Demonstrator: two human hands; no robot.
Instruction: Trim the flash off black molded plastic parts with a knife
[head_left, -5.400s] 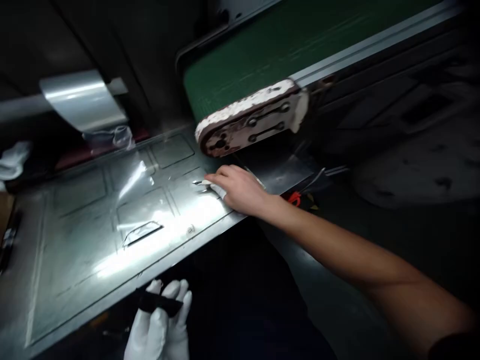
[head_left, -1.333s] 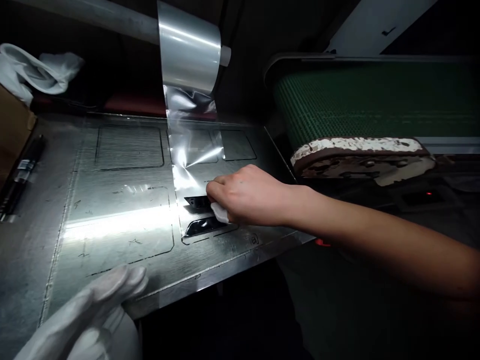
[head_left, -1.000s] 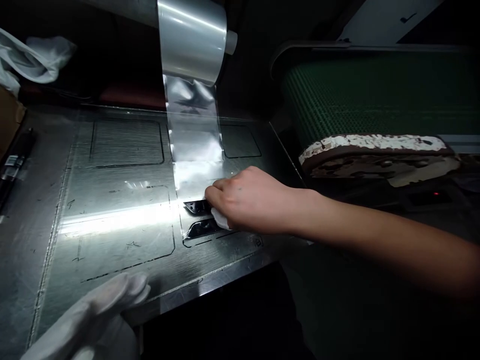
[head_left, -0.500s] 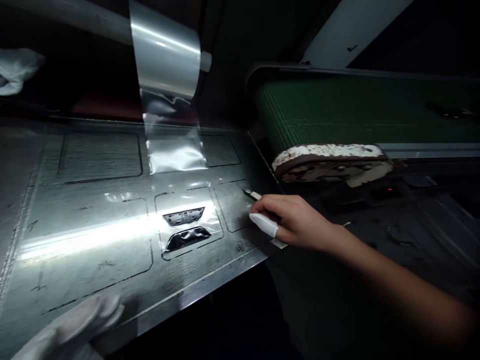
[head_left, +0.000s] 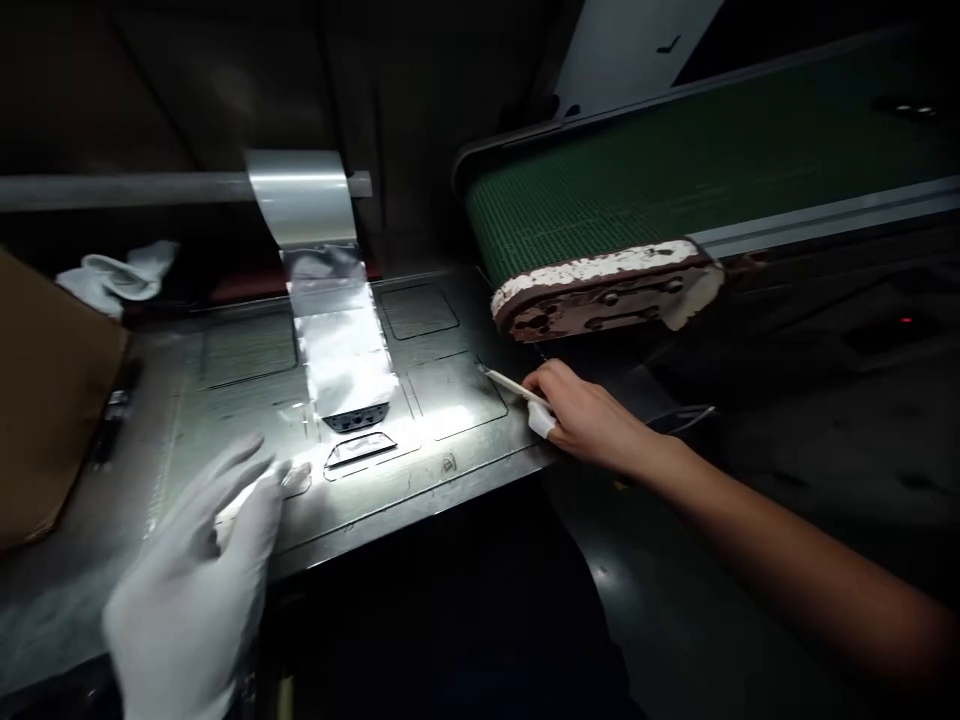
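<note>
My left hand point(head_left: 202, 570), in a white glove, reaches over the front left of the metal worktop point(head_left: 465, 445), fingers spread and nothing visibly held. My right hand point(head_left: 589, 415), bare apart from a white covering on one finger, grips a slim pale-handled craft knife point(head_left: 517, 387). Its thin dark tip points left over the marked plate. Between the hands lie two small trapezoid parts: a dark upper one point(head_left: 356, 419) and a glossy lower one point(head_left: 362, 449) with bright reflections. A strip of clear film point(head_left: 341, 345) runs down from a roll point(head_left: 304, 200) to the upper part.
The roll hangs on a pale horizontal bar point(head_left: 187, 188). A cardboard box point(head_left: 52, 400) stands at the left, with a crumpled white cloth point(head_left: 127, 275) behind it. A green conveyor belt point(head_left: 637, 170) is at the right, its worn end point(head_left: 607, 295) close above my right hand.
My left hand has come up and forward over the worktop, fingers spreading. My right hand still grips the craft knife near the worktop's right edge. The view has shifted, bringing the cardboard box in.
</note>
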